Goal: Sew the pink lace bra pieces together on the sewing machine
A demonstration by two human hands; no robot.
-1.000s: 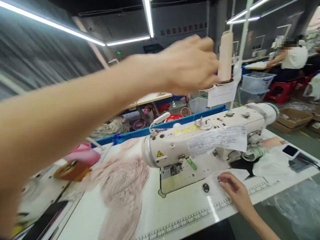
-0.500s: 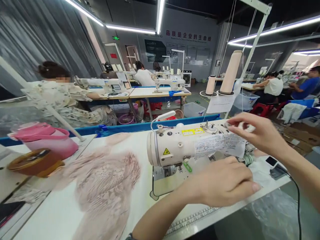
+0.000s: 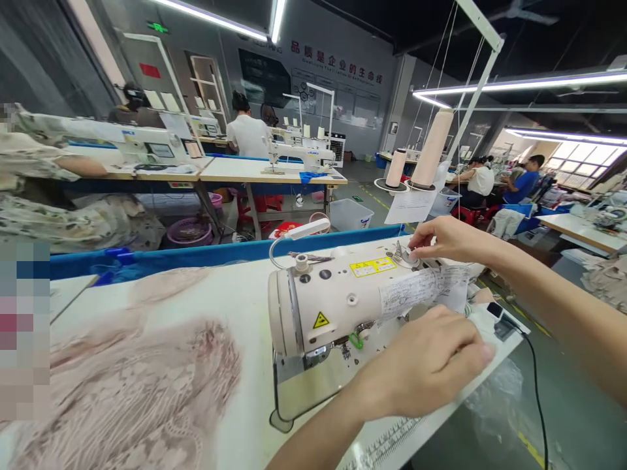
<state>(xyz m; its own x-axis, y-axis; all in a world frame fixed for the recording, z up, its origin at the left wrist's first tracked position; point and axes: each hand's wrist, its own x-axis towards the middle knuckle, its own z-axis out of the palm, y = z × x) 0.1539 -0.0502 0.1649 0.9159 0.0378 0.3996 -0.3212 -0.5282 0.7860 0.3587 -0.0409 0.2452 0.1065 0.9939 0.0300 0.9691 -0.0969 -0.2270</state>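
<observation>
While right hand (image 3: 441,238) pinches knob (image 3: 406,259), left hand (image 3: 431,365) curled, grasp unclear, by table edge (image 3: 382,445).

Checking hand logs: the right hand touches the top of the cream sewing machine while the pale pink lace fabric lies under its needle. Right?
Not quite. In the head view the pale pink lace fabric lies left of the cream sewing machine, not under its needle. The right hand does touch the machine's top.
</observation>
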